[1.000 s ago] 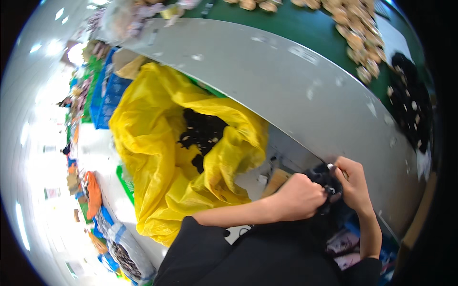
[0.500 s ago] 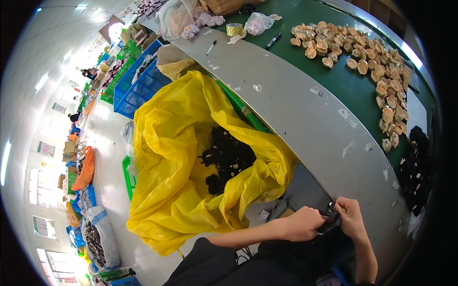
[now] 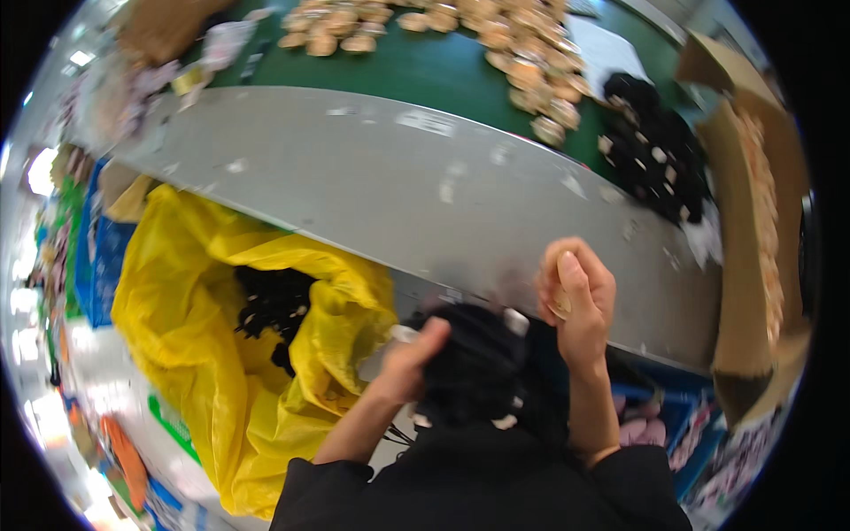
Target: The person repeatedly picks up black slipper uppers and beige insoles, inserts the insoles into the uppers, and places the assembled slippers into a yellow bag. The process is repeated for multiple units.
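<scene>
A black cloth piece with pale bits on it point(image 3: 474, 358), smeared by motion, hangs in front of me just off the table edge. My left hand point(image 3: 407, 358) grips its left side, thumb on top. Over the table's near edge, my right hand point(image 3: 580, 296) is raised apart from the cloth with its fingers curled closed. A small pale edge shows at the fingertips, too little to name. To my left an open yellow sack point(image 3: 177, 354) holds more black cloth pieces point(image 3: 274, 305). Another heap of such pieces point(image 3: 651, 146) lies on the table at the right.
A grey table edge point(image 3: 354, 168) borders a green surface point(image 3: 425, 66) carrying many peach, shell-like round pieces point(image 3: 531, 75). At right stands an open cardboard box point(image 3: 730, 292) with similar pieces inside. Blue crates stand at far left point(image 3: 111, 248) and below right point(image 3: 682, 425).
My view has swung to the right. My hands, earlier together on a small dark thing at the table edge, are now apart, the left on the black cloth and the right raised.
</scene>
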Motion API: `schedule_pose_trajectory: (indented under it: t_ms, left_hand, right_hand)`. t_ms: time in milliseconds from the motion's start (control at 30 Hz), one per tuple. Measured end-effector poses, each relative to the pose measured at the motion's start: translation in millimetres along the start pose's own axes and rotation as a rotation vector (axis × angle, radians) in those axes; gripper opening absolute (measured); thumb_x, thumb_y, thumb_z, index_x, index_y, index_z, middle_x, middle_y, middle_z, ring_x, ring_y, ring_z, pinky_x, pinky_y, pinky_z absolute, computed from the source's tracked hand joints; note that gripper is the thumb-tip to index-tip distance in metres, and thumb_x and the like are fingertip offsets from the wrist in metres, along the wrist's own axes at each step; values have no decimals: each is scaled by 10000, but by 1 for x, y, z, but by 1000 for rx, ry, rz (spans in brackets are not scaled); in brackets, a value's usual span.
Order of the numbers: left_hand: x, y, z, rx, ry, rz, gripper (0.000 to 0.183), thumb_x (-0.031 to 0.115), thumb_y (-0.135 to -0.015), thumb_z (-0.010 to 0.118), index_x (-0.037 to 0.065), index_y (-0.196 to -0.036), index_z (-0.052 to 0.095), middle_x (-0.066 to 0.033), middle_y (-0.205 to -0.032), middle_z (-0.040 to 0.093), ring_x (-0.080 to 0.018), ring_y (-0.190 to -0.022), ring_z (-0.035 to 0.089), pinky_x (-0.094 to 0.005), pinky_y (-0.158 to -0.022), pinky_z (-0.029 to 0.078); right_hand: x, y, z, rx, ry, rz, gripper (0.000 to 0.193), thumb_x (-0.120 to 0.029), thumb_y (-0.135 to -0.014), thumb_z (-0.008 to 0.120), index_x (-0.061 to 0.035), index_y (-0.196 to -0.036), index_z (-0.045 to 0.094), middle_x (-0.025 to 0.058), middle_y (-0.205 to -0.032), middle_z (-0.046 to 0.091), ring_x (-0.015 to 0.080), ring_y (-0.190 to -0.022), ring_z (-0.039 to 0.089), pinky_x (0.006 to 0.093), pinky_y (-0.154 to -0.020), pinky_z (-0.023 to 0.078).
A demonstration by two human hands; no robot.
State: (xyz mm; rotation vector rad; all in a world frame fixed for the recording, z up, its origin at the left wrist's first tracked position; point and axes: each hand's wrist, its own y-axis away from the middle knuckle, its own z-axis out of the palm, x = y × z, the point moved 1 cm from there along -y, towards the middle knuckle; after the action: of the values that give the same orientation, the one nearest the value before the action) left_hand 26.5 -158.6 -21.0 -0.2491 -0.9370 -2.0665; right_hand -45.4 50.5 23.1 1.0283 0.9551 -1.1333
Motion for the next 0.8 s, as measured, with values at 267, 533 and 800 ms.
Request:
schedule_pose_trajectory:
  t_ms: [267,533,800]
  left_hand:
    - [-15,-37,7,-285,260,331,629,456,-1074,405,-18,-1488,400,-182,-1566,407,-363,-1369,495,-501,-1118,440]
    - [-25,-42,43,-253,191,391,658,428,-1057,462,-38,-1498,315,-208,-1550,367,-363,-1352,494,-505,-1114,441]
    - [-32,-40,52,-349,88,310,650,395,-1048,503,65,-1539,232,-193,-1535,341,-360,-1386,433,-501,-1124,406]
  right_hand:
    - [-4,55,-14,-10,-236,-173,223,12,-1009,554,-8,-1185,419,105,-1098,536,219,-1027,674,358,-909,577]
    - [-22,69,-17,68,33,-249,171,20,-1015,560,39,-1171,626,126,-1079,632,190,-983,702,237,-705,616]
    - [-9,68,-21,115,25,-186,264,-74,-988,668,-21,-1225,566,51,-905,675,87,-749,672,212,-642,550]
